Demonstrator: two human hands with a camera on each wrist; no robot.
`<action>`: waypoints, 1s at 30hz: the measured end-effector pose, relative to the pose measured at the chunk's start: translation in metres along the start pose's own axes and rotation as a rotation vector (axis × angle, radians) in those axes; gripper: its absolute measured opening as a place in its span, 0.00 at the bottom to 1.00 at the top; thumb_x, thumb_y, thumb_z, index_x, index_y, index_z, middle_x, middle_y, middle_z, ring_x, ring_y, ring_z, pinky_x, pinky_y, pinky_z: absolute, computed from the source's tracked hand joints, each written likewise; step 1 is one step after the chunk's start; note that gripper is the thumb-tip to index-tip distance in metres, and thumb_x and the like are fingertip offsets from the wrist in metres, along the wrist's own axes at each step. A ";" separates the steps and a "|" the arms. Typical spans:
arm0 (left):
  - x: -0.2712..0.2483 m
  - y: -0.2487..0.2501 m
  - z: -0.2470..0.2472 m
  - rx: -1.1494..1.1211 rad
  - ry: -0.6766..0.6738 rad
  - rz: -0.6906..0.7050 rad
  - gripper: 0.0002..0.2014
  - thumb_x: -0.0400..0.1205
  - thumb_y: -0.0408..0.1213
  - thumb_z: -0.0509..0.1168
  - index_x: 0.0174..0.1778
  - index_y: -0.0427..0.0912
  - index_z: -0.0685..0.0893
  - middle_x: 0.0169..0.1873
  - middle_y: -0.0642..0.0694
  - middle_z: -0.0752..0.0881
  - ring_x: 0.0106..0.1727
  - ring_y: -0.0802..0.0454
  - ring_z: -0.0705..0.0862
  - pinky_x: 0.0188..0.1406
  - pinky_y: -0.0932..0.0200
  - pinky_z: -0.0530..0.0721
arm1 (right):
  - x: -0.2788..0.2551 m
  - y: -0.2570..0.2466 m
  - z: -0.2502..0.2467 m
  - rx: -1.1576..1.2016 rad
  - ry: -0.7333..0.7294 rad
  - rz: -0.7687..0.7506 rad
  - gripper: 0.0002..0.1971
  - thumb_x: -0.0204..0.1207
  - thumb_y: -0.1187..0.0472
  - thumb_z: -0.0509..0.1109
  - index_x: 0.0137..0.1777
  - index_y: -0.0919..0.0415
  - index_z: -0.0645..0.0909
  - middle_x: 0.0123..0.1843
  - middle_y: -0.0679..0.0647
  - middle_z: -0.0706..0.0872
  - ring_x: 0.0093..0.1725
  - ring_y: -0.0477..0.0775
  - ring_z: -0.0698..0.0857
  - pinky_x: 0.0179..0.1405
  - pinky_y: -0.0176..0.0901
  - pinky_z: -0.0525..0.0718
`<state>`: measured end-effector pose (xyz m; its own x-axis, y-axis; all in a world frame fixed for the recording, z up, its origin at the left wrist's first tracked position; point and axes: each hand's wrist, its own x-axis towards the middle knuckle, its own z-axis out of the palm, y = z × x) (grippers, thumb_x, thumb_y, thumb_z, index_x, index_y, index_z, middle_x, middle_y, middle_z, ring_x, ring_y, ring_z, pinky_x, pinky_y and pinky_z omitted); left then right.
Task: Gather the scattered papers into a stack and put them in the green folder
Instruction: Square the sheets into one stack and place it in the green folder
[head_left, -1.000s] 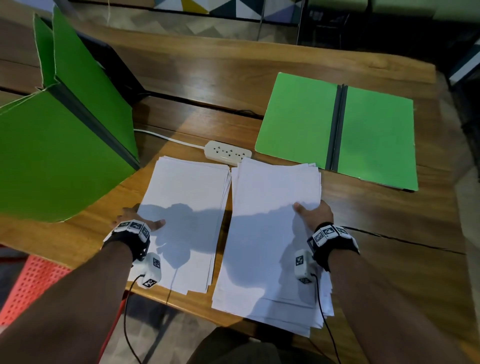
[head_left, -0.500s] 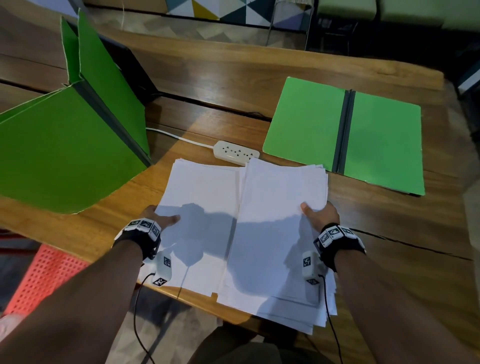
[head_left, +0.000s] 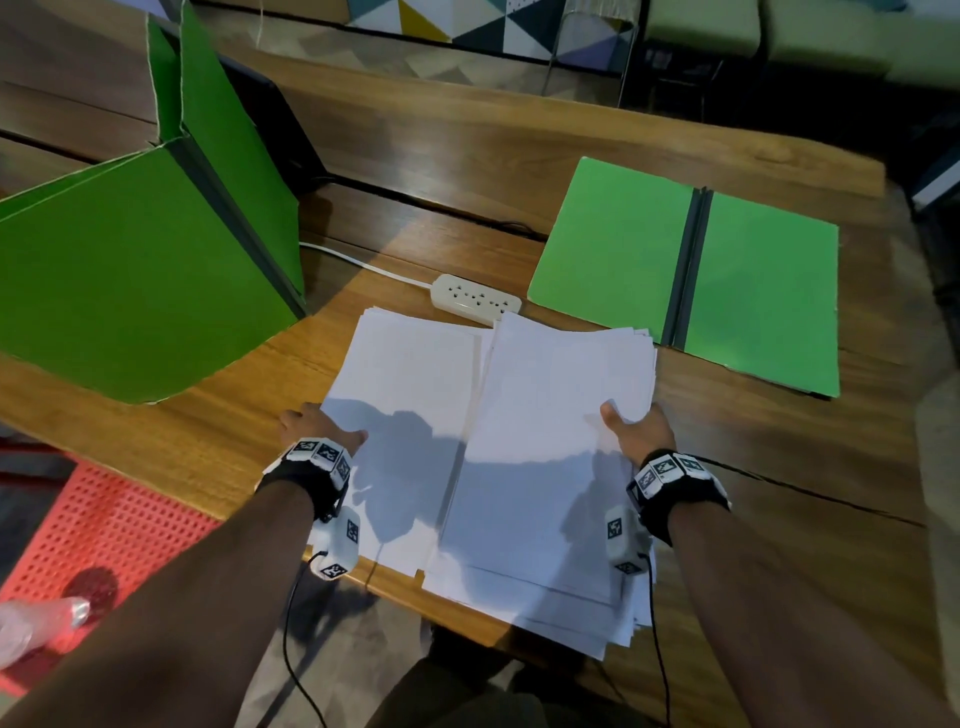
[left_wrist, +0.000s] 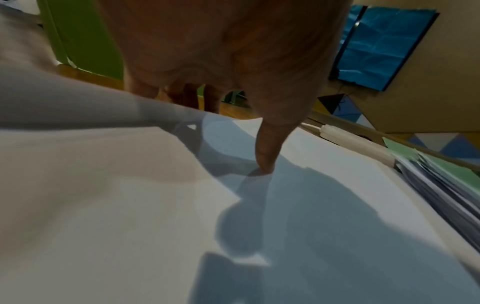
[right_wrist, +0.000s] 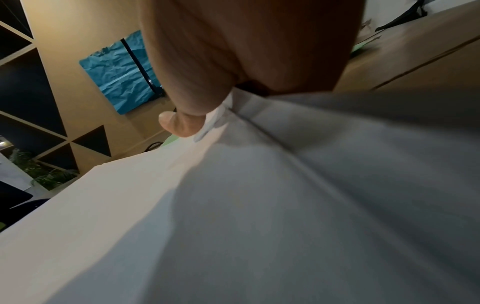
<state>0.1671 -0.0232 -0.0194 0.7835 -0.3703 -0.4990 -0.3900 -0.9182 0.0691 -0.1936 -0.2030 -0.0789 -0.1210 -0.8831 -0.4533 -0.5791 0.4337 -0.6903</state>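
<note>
Head view: I see two piles of white sheets side by side on a wooden table (head_left: 519, 156), their inner edges overlapping.
Left pile (head_left: 405, 415): lies flat; near corner is under my wrist camera.
Right pile (head_left: 550, 457): thicker, sheets fanned at the near end, which overhangs the table edge.
Left hand (head_left: 317, 428): at the left pile's outer edge, thumb tip pressing on top; in the left wrist view (left_wrist: 233, 51) the fingers go down past the edge and I cannot tell whether they hold the sheets.
Right hand (head_left: 636, 428): pinches the right pile's outer edge, thumb on top; the right wrist view (right_wrist: 246, 51) shows the edge lifted into the palm, fingers hidden beneath.
Green folder (head_left: 691, 280): lies open and flat beyond the right pile, dark spine in the middle, near edge touching or just under the sheets' far corner; I cannot tell which.
Power strip (head_left: 475, 300): white, just beyond the piles, partly covered by them.
Green board (head_left: 135, 270): folded, stands at left, cut off by the frame.
Red chair (head_left: 109, 525): perforated, below the table edge, partly hidden by my arm.
</note>
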 end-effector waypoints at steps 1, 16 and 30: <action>0.001 0.000 -0.001 -0.013 -0.019 -0.014 0.50 0.70 0.55 0.75 0.79 0.31 0.60 0.75 0.31 0.66 0.77 0.35 0.66 0.72 0.43 0.71 | 0.001 0.001 0.000 0.008 -0.014 -0.010 0.30 0.66 0.44 0.76 0.63 0.61 0.78 0.61 0.57 0.87 0.60 0.60 0.85 0.55 0.44 0.79; 0.003 0.000 -0.015 -0.134 -0.076 -0.022 0.45 0.71 0.54 0.75 0.77 0.33 0.64 0.71 0.32 0.76 0.68 0.32 0.78 0.60 0.42 0.80 | 0.004 0.004 -0.002 0.004 -0.074 -0.031 0.34 0.65 0.42 0.75 0.67 0.60 0.76 0.64 0.57 0.85 0.61 0.60 0.84 0.57 0.44 0.78; -0.013 0.016 -0.070 -0.336 0.044 0.341 0.26 0.77 0.39 0.73 0.71 0.41 0.77 0.63 0.37 0.84 0.62 0.35 0.82 0.58 0.46 0.80 | -0.004 -0.003 -0.006 -0.013 -0.070 -0.024 0.29 0.73 0.44 0.70 0.68 0.62 0.73 0.64 0.57 0.85 0.62 0.62 0.84 0.60 0.46 0.79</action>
<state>0.1842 -0.0429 0.0485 0.6608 -0.6572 -0.3624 -0.4561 -0.7351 0.5016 -0.1968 -0.2015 -0.0716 -0.0502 -0.8784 -0.4752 -0.5917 0.4095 -0.6944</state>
